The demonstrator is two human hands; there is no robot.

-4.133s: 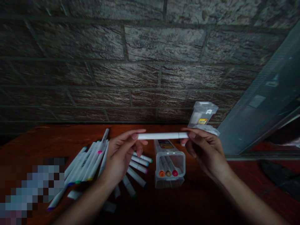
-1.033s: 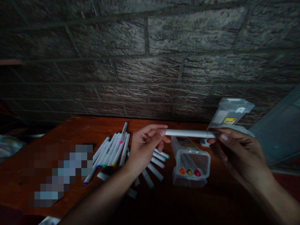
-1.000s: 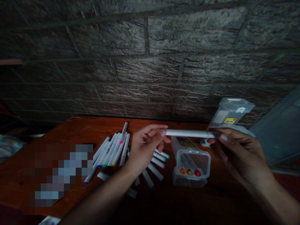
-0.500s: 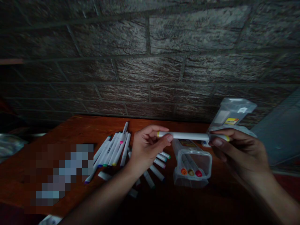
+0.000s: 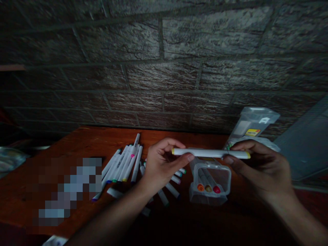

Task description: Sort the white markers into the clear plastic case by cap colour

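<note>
A white marker with yellow ends is held level between my two hands, above the table. My left hand pinches it near its left end with thumb and fingers. At the other end, my right hand has thumb and fingers closed around the marker. Just below it lies a clear plastic case, its near end facing me, with an orange, a tan and a red marker end showing inside. Left of my left hand, a cluster of white markers with coloured ends rests on the table.
The wooden table runs up to a dark brick wall. At the right rear stands another clear plastic case with a yellow label. More loose markers lie partly behind my left forearm. A blurred patch covers the table's left side.
The marker has tilted slightly, and its right end now sits a little lower. My right thumb and fingers have shifted on it. The cases and loose markers have stayed put.
</note>
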